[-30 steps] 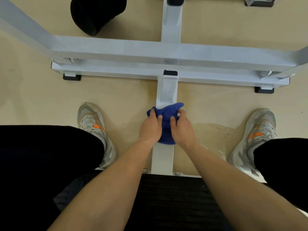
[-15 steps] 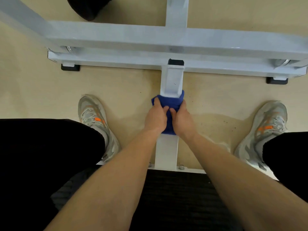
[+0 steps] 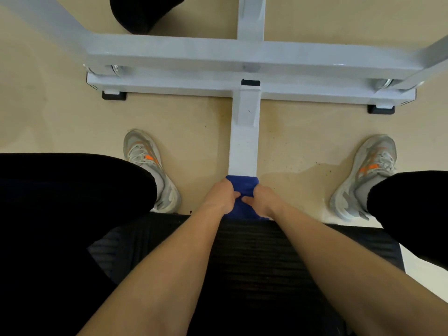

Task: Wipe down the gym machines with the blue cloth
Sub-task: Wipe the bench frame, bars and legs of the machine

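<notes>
blue cloth (image 3: 242, 184) sits wrapped over the white floor bar (image 3: 244, 141), just by the black seat (image 3: 254, 263). left hand (image 3: 219, 198) and right hand (image 3: 263, 200) both clamp it from either side, guess so it hugs all faces.

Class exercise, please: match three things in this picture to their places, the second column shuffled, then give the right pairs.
1 blue cloth
2 black pad
3 right shoe

A on the floor, right of the white beam
B at the picture's top edge
C over the white beam, gripped by left hand and right hand

Pairs: 1-C, 2-B, 3-A
</notes>
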Demonstrator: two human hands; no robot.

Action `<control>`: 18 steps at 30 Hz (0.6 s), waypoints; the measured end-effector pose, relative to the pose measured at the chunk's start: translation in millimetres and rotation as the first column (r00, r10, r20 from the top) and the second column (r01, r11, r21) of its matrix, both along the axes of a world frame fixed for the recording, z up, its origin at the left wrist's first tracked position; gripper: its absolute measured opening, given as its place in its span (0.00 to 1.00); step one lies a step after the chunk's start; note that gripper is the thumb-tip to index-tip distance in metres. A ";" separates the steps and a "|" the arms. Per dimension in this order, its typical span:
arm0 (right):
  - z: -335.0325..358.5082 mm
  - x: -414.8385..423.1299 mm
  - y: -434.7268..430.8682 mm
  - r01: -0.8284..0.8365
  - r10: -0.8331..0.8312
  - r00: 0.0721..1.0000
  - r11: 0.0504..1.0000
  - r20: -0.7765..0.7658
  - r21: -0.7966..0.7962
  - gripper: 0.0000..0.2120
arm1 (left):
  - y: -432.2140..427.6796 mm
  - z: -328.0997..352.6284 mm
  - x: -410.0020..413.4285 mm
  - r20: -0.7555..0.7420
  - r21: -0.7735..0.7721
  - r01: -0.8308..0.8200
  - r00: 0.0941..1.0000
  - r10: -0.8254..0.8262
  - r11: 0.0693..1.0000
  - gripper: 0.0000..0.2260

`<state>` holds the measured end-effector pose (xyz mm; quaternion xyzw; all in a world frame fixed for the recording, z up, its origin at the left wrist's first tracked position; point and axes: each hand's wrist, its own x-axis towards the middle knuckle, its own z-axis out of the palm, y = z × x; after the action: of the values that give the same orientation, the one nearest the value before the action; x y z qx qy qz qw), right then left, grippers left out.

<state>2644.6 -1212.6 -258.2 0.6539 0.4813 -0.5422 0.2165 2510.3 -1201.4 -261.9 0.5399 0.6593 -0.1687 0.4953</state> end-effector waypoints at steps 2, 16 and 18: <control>-3.2 1.6 5.8 0.050 -0.049 0.999 0.998 -0.012 0.040 0.18 | 2.0 -2.1 -0.2 0.055 0.044 -0.082 0.995 0.080 0.996 0.09; -16.4 18.6 114.5 0.272 -0.265 0.961 0.877 -0.074 0.396 0.14 | 123.0 -12.8 22.2 0.131 0.350 -0.217 0.975 0.182 0.911 0.13; -18.7 16.7 121.4 0.338 -0.327 0.939 0.831 -0.104 0.442 0.12 | 136.0 -13.1 24.7 0.136 0.376 -0.212 0.976 0.172 0.902 0.13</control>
<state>2661.3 -1091.2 -276.9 0.7532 0.4759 -0.4519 -0.0454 2535.0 -1065.4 -275.0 0.5674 0.7040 0.0419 0.4251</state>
